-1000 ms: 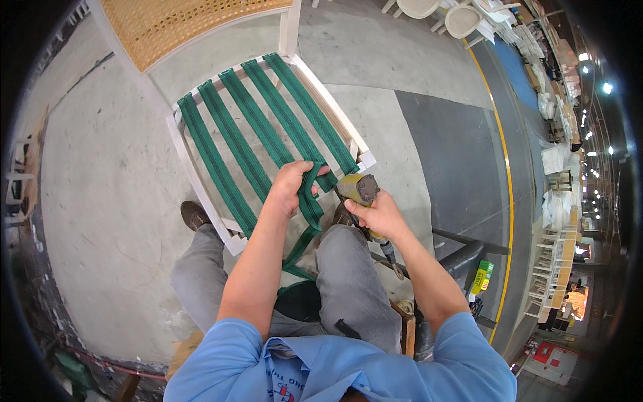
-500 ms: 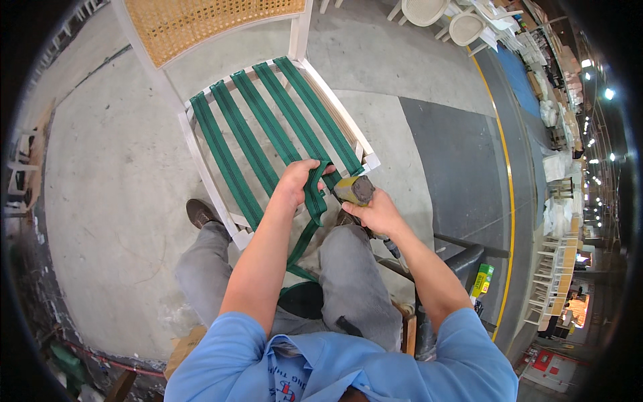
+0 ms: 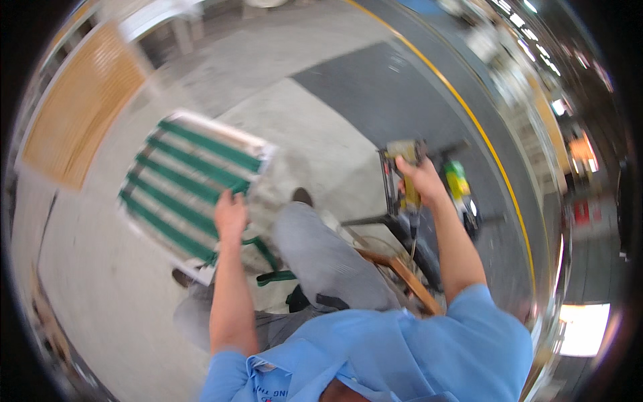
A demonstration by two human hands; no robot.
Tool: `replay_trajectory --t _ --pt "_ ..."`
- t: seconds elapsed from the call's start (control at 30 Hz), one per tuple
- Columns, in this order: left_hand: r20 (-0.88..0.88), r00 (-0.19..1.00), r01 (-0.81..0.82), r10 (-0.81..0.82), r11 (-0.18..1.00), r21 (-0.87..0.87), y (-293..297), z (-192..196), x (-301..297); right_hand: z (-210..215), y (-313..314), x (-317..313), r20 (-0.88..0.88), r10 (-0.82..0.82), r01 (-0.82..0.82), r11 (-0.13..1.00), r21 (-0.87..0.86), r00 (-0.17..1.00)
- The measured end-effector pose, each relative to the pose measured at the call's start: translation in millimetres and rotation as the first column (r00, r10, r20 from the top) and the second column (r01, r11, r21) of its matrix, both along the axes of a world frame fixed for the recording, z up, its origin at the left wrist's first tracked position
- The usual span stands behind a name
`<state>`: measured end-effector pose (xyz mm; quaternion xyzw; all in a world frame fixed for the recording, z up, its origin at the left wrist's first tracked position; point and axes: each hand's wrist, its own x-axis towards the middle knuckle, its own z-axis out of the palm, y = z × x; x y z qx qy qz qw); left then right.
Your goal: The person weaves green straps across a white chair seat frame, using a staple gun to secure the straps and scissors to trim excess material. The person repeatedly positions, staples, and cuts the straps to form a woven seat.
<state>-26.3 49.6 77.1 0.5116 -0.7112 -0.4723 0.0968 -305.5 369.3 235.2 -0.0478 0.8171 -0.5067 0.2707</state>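
A white chair frame (image 3: pixel 164 253) stands in front of me with several green webbing straps (image 3: pixel 191 179) stretched across its seat and a woven cane back (image 3: pixel 84 107). At the seat's front rail my left hand (image 3: pixel 231 216) is closed on a green strap; its loose end (image 3: pixel 264 251) hangs down beside my knee. Off to the right, away from the chair, my right hand (image 3: pixel 422 177) grips a yellowish pneumatic staple gun (image 3: pixel 404 150) by its handle, with a hose at its lower end. The picture is blurred by motion.
Beneath the staple gun is a black padded surface (image 3: pixel 422 251) with a wooden frame piece (image 3: pixel 405 278) next to it. A green and yellow package (image 3: pixel 457 179) lies beyond. A yellow line (image 3: pixel 462 100) crosses the floor on the right; other white furniture (image 3: pixel 157 20) stands behind.
My right hand has carried the staple gun away from the chair's front corner to the right. My left hand stays on the strap at the front rail. The whole view has swung right.
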Motion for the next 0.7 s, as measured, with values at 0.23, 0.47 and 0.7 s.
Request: replay_trajectory --t 0.23,0.47,0.7 --pt "0.183 0.970 0.227 -0.162 0.876 -0.425 18.9 -12.3 -17.9 -17.4 195.3 -46.9 0.288 -0.204 0.179 0.978 0.110 0.936" --pt "0.347 0.922 0.305 -0.169 0.871 -0.385 19.7 -0.6 -18.2 -95.1 234.5 -43.0 0.362 -0.257 0.294 0.955 -0.049 0.896" --pt "0.294 0.922 0.366 -0.250 0.811 -0.457 50.5 0.2 18.3 -91.1 280.0 -42.1 -0.075 -0.094 0.120 0.759 0.640 0.993"
